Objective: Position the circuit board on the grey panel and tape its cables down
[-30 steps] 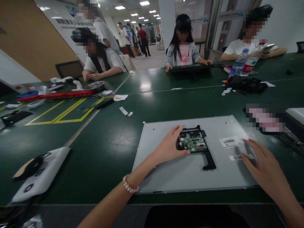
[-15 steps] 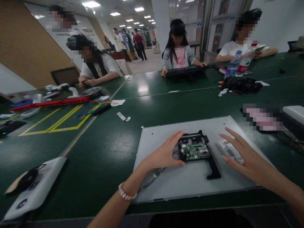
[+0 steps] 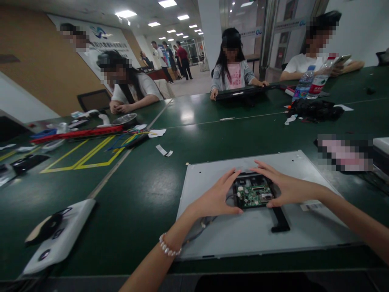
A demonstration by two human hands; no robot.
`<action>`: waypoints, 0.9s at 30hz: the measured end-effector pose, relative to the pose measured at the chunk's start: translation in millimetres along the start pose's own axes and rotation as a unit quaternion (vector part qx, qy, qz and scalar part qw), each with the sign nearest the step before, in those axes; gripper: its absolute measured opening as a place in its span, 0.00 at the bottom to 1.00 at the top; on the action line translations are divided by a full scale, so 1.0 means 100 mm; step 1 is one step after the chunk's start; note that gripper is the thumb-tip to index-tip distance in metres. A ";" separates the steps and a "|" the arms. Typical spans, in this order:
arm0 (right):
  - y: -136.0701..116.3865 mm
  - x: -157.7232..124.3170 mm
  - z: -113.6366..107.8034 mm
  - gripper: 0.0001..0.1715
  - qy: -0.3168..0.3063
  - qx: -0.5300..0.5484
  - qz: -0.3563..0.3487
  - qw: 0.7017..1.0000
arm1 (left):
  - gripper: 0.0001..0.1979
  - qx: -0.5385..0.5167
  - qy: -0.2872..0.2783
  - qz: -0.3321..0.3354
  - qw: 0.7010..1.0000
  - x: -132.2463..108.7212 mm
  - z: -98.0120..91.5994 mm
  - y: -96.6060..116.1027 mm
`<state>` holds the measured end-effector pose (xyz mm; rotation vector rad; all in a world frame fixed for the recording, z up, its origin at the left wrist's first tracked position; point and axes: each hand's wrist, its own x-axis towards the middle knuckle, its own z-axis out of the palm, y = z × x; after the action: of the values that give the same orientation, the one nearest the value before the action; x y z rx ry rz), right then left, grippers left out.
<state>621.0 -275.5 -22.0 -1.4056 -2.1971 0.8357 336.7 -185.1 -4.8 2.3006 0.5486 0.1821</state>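
Note:
A grey metal panel [image 3: 231,239] lies flat in front of me, with a black plastic bracket [image 3: 281,221] on its back. A green circuit board [image 3: 253,195] sits in the bracket, and cables [image 3: 209,221] run from its left side under my left wrist. My left hand [image 3: 217,196] grips the bracket's left side, thumb at the near edge and fingers at the far edge. On the other side my right hand [image 3: 282,184] spans the bracket the same way, its thumb at the board's lower right corner. Whether the bracket is lifted off the panel I cannot tell.
A white device [image 3: 65,239] lies at the left table edge. Paper scraps [image 3: 163,150], wires and a red strip [image 3: 79,133] lie farther left. Bottles [image 3: 319,83] and a black bundle [image 3: 316,110] stand at the right. Several people sit across the table; one holds a black panel [image 3: 243,92].
My right hand has moved left, from above the panel's right part onto the bracket's right side. My left hand stays at the bracket's left side. The view has shifted slightly.

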 end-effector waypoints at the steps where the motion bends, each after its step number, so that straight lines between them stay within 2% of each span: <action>1: 0.01 0.00 0.02 0.60 0.005 0.003 -0.002 1.000 | 0.59 0.000 0.001 0.000 1.000 0.00 0.00 0.00; 9: 0.04 -0.08 0.04 0.54 0.023 -0.043 0.022 0.999 | 0.59 0.021 -0.008 -0.002 1.000 0.01 0.00 -0.02; 14: 0.07 -0.06 0.09 0.56 0.043 -0.058 0.011 0.997 | 0.58 0.058 -0.013 0.005 0.998 0.02 -0.02 -0.06; 19: 0.01 0.08 0.14 0.56 0.073 -0.047 -0.007 0.996 | 0.58 0.071 -0.029 -0.001 0.997 0.01 -0.13 -0.14; 27: 0.01 0.20 0.13 0.61 0.056 -0.044 -0.023 0.997 | 0.57 0.071 -0.035 -0.017 0.997 -0.05 -0.24 -0.23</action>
<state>605.7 -260.7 -32.5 -1.4007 -2.1966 0.6352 317.8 -157.3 -3.3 2.4228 0.5797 0.0478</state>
